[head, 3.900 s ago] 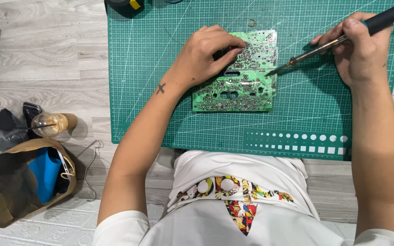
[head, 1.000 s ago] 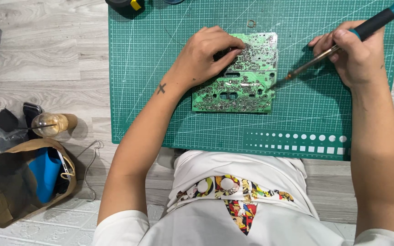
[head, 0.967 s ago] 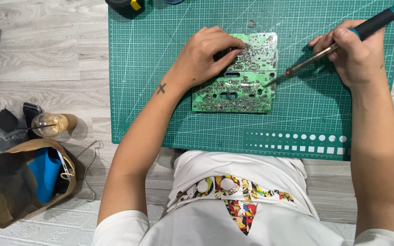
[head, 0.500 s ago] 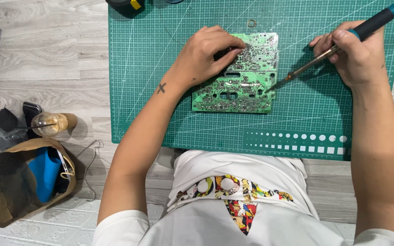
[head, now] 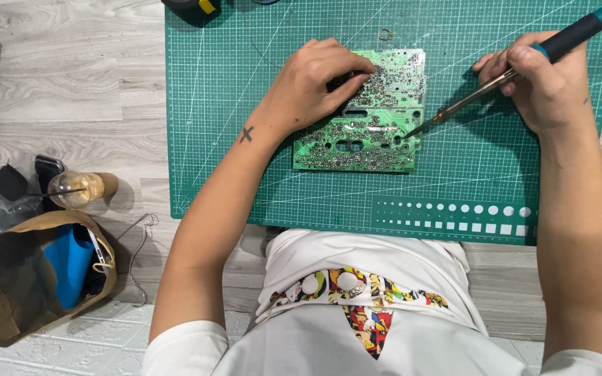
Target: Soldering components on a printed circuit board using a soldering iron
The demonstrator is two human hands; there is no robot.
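Observation:
A green circuit board lies solder side up on a green cutting mat. My left hand presses on the board's upper left part, fingers curled over its edge. My right hand grips a soldering iron with a teal and black handle. Its metal tip touches the board near the right edge.
A brown paper bag with a blue item inside sits on the wooden floor at the left, beside a round amber bottle and dark small items. A thin wire lies by the bag. A black and yellow tool and a small ring rest at the mat's top.
The soldering iron tip has shifted slightly along the board's right side. My left hand stays on the board.

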